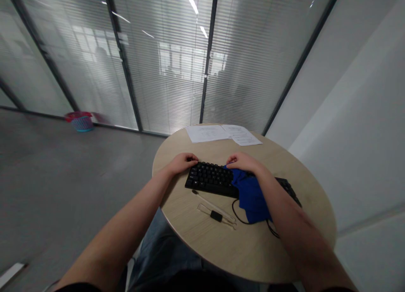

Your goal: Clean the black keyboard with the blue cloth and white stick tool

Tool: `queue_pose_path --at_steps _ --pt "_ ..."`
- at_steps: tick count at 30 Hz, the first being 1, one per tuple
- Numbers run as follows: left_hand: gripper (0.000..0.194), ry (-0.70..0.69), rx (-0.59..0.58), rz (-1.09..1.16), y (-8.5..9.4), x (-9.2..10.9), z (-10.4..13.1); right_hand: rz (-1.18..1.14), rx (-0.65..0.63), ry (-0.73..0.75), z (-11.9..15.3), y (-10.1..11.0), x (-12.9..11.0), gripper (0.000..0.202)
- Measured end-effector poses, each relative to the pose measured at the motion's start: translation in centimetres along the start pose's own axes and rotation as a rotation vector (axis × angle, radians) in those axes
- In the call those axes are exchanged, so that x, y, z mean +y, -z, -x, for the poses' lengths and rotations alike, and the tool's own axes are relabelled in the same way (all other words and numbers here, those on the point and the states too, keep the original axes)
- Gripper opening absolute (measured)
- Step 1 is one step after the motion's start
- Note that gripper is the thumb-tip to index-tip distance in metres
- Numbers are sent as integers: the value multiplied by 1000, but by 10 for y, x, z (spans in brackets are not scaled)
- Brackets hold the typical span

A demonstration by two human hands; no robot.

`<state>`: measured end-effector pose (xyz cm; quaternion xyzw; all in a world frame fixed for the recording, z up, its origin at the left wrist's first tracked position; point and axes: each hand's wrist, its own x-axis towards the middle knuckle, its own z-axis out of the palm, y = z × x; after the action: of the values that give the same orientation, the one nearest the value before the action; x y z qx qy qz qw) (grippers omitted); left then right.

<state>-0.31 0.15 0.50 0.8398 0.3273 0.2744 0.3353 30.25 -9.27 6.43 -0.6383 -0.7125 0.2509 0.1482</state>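
Observation:
A black keyboard (pixel 210 178) lies on the round wooden table (pixel 196 228), its right part partly covered by a blue cloth (pixel 251 199) and my right forearm. At the keyboard's top left corner, my left hand (pixel 185 161) has its fingers closed on the edge. My right hand (pixel 238 161) pinches the cloth's upper end over the back edge of the keys. In front of the keyboard are a thin brush (pixel 210 203) with a dark tip and a wire tool with a black middle (pixel 216 216). A black cable (pixel 237 216) curves beside the cloth.
Two printed sheets (pixel 209 133) lie at the table's far edge. A red and blue basket (pixel 82 121) stands on the floor at the left, by the glass partition with blinds. A white wall rises at the right.

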Motion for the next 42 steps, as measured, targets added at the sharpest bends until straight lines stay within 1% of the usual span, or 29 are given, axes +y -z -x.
queue_pose_path --at_steps 5,10,14,17,29,36,42 --pt "37 2 4 12 0 -1 -1 91 72 1 -7 -17 -1 18" --pt "39 9 0 21 0 0 0 165 150 9 -6 -21 -6 18" --pt "39 9 2 13 1 2 1 188 145 27 -4 -23 -12 17" --pt "39 6 -1 5 1 3 1 208 162 13 -4 -25 -16 16" --pt "38 5 11 -16 0 2 0 277 180 -42 -6 -30 -21 16" --pt "39 9 14 -12 0 3 0 332 236 -77 -5 -32 -27 20" --pt "38 25 19 -2 0 6 2 358 231 -69 1 -31 -32 14"
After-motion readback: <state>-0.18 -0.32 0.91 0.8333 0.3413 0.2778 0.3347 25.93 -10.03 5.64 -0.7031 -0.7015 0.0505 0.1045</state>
